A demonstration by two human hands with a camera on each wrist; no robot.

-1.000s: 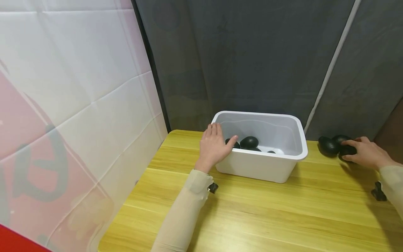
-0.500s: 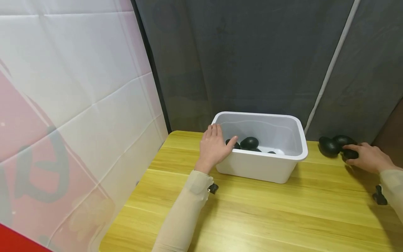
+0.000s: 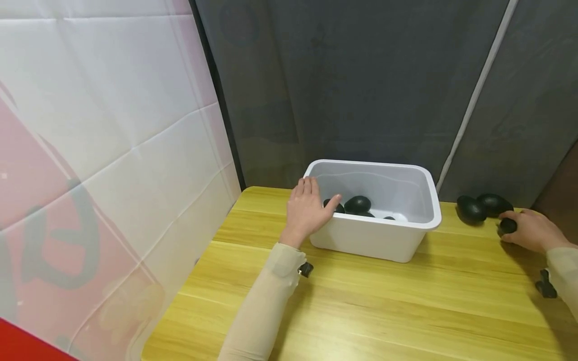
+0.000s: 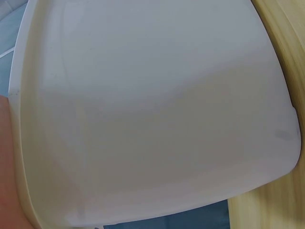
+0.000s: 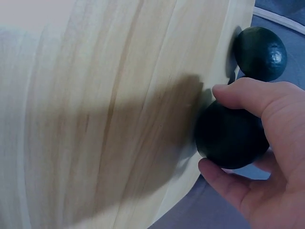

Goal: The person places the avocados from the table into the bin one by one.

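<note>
Head view: my left hand (image 3: 308, 210) rests against the near left corner of the white plastic bin (image 3: 424, 220), fingers straight up its outer wall and thumb hooked over the rim, which I'd say steadies the bin so it doesn't slide on the wooden desk (image 3: 361, 301). Several dark avocados (image 3: 357, 203) lie on the bin's bottom. Over at the desk's far right edge, my right hand (image 3: 530, 230) has its grip clamped on one avocado (image 3: 507, 226), well apart from the bin. Two more loose avocados (image 3: 483, 206) sit just beside it, touching each other, close to the grey curtain (image 3: 361, 80) behind. A white and pink banner (image 3: 99, 150) hangs on the left.

Left wrist view: almost nothing but the bin wall (image 4: 152, 119), very close, with a strip of desk (image 4: 286, 43) at the right. A sliver of my hand shows at the left edge, so the fingers can't be read here.

Right wrist view: here's the clear look. My fingers (image 5: 248, 98) curl over the top of the dark avocado (image 5: 228, 136) and my thumb (image 5: 224, 183) closes under it, a full wrap that suits a round, smooth fruit. It sits right at the desk's edge (image 5: 209, 114). One neighbouring avocado (image 5: 259, 52) lies just beyond, not touching my hand.
</note>
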